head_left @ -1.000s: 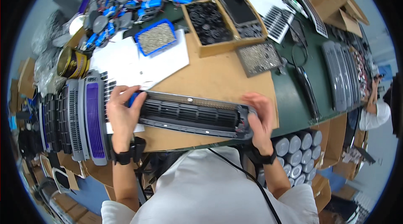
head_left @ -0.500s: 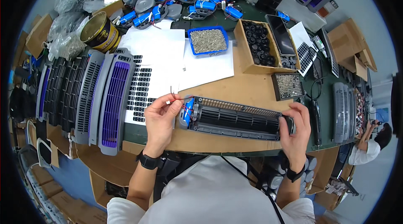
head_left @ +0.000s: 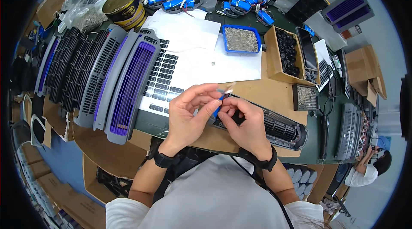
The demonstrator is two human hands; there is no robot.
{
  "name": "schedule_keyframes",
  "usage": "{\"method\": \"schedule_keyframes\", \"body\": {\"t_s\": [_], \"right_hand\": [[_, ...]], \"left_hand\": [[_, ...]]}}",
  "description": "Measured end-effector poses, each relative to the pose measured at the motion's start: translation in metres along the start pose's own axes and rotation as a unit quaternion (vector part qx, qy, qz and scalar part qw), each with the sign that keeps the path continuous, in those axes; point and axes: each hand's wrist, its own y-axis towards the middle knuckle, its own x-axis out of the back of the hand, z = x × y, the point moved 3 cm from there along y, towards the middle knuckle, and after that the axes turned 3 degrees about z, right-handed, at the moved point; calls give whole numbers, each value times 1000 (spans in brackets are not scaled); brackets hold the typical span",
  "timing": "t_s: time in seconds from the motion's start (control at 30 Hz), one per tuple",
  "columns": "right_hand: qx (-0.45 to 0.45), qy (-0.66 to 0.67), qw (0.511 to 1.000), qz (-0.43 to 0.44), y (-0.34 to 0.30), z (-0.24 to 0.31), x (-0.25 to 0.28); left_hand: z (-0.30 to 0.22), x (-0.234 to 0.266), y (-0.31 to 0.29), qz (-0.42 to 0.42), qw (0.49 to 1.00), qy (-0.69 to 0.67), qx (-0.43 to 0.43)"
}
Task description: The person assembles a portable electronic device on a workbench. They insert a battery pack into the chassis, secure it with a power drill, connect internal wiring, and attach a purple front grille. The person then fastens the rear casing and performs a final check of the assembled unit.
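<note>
A long black and grey fan housing (head_left: 281, 127) lies slanted on the cardboard, its ribbed black roller showing toward the right. At its left end sits a blue wrapped cell (head_left: 218, 108), partly covered by my fingers. My left hand (head_left: 193, 113) is closed in a pinch beside the cell, at thin wires with a white connector (head_left: 230, 87), which is smeared by motion. Close against it, my right hand (head_left: 245, 125) has curled fingers at the same end of the housing. What lies between the right fingertips is hidden.
Purple-grilled grey covers (head_left: 132, 89) stand in a row at left. Beyond the hands are a blue tray of small metal parts (head_left: 241, 40), a box of black parts (head_left: 287, 53) and a dark screw tray (head_left: 305, 97). A black tool (head_left: 324, 136) lies at right; another person (head_left: 368, 169) sits farther off.
My right hand has left the housing's right end and come in beside my left. The housing has turned, its right end now nearer me. The view has shifted too.
</note>
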Motion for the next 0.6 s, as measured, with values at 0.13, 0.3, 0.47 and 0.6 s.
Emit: {"method": "schedule_keyframes", "body": {"t_s": [0.13,0.3,0.47,0.6], "right_hand": [[-62,39,997,-24,-1,-5,13],[-39,-46,998,5,-2,-10,33],[4,-71,997,16,3,-3,18],[32,-110,993,-3,9,4,3]], "left_hand": [[1,14,2,17,1000,19,11],[-7,13,-1,126,969,210,36],[2,8,0,172,947,270,32],[-27,23,-4,127,934,331,39]]}}
